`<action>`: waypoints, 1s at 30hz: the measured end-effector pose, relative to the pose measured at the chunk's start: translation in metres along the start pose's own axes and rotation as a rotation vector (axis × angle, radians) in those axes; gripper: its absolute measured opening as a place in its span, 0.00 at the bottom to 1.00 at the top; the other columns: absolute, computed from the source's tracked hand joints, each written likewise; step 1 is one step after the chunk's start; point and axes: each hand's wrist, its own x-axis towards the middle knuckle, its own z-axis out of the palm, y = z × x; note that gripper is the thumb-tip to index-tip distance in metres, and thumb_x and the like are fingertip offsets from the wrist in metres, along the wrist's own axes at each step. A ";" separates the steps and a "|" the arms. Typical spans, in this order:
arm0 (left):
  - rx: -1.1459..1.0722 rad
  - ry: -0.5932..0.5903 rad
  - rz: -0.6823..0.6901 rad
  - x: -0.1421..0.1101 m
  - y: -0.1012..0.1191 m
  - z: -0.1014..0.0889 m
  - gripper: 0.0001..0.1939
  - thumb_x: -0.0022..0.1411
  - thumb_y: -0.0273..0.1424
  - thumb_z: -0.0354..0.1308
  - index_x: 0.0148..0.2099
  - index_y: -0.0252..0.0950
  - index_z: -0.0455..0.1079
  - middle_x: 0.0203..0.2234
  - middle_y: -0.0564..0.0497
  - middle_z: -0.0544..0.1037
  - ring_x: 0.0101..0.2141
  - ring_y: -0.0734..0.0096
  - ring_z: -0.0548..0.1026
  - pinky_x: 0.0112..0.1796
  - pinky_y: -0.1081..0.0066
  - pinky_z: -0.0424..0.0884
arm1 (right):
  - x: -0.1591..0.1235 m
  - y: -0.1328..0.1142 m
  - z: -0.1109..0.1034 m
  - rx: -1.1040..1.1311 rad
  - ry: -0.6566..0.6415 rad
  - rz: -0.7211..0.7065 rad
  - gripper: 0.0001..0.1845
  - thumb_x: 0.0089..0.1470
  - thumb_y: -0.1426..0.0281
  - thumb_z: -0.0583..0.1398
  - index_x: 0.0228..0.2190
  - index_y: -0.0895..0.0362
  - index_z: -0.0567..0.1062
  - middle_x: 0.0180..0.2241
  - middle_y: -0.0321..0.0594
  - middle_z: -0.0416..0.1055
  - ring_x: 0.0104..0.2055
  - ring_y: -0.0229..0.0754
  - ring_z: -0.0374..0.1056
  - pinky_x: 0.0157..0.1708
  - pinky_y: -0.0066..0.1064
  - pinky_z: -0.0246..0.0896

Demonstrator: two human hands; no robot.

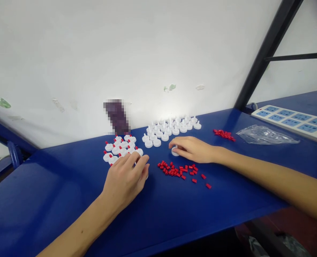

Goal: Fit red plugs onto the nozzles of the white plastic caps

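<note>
Left hand (125, 174) beside red-tipped nozzle caps (115, 151), grip undeterminable; right hand (190, 148) pinches white cap (175, 153): apparently pickup, calling for steady hold.

Purple object (118, 116) under pixel blur

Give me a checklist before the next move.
1. Right hand on a white round plastic piece: ok, touching it.
2. Left hand grip: cannot tell, hidden from view.
3. Small red plastic cylinders near the right hand: ok, loose on the blue tabletop.
4. Red cylinders in one pile: not ok; a second red pile lies near the clear plastic bag.
5. Red-tipped white pieces apart from bare-stemmed white pieces: ok, separate groups.
</note>
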 end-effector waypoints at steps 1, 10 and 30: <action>-0.085 0.028 0.030 0.000 0.003 -0.002 0.05 0.65 0.23 0.54 0.42 0.34 0.70 0.31 0.47 0.74 0.31 0.64 0.72 0.33 0.65 0.67 | 0.000 -0.002 0.002 0.008 0.012 -0.034 0.10 0.65 0.70 0.52 0.42 0.58 0.72 0.37 0.42 0.73 0.35 0.40 0.67 0.34 0.31 0.57; -0.861 -0.414 0.125 -0.005 0.028 -0.011 0.07 0.61 0.28 0.48 0.33 0.38 0.67 0.19 0.56 0.70 0.21 0.72 0.63 0.38 0.60 0.59 | -0.013 -0.035 0.001 0.073 0.417 -0.389 0.08 0.61 0.75 0.53 0.39 0.58 0.72 0.28 0.36 0.70 0.25 0.34 0.63 0.25 0.28 0.56; -0.822 -0.499 -0.160 0.001 0.020 0.000 0.15 0.69 0.41 0.51 0.33 0.37 0.60 0.24 0.56 0.66 0.27 0.70 0.62 0.32 0.68 0.57 | -0.015 -0.047 -0.003 -0.342 0.295 -0.513 0.13 0.66 0.70 0.51 0.42 0.60 0.74 0.28 0.37 0.72 0.24 0.36 0.61 0.25 0.31 0.50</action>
